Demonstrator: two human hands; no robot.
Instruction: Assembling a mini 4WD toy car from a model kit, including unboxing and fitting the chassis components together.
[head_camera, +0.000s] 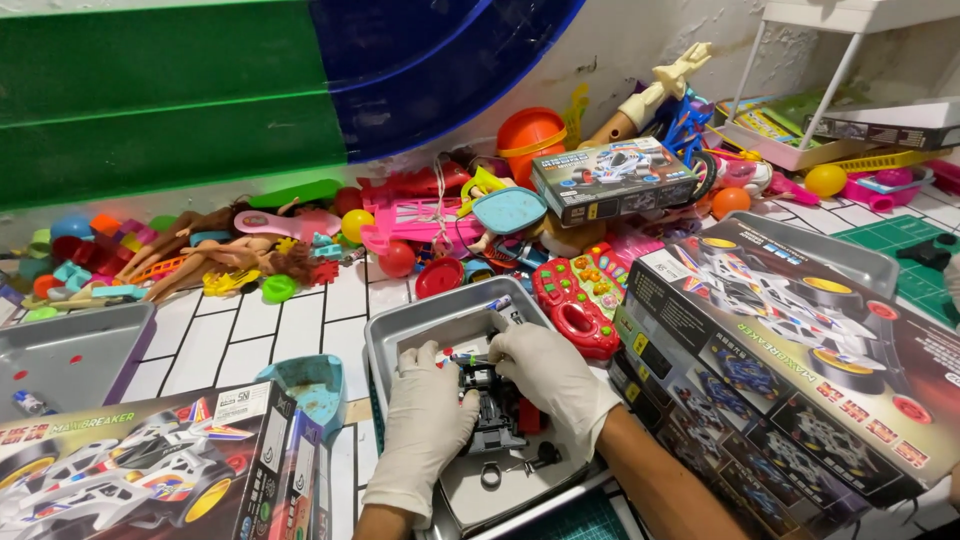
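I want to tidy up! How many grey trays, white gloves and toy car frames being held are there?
grey trays: 3
white gloves, on the left hand and right hand: 2
dark toy car frame, held by both hands: 1
Total: 6

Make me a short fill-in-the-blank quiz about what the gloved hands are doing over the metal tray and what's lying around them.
1. Both hands, the left hand and the right hand, wear white ____.
2. They hold a dark toy car chassis over a grey metal ____.
3. The toy phone just right of the tray is mostly ____.
4. The large model car box lies to the ____ of the tray.

Missing words: gloves; tray; red; right
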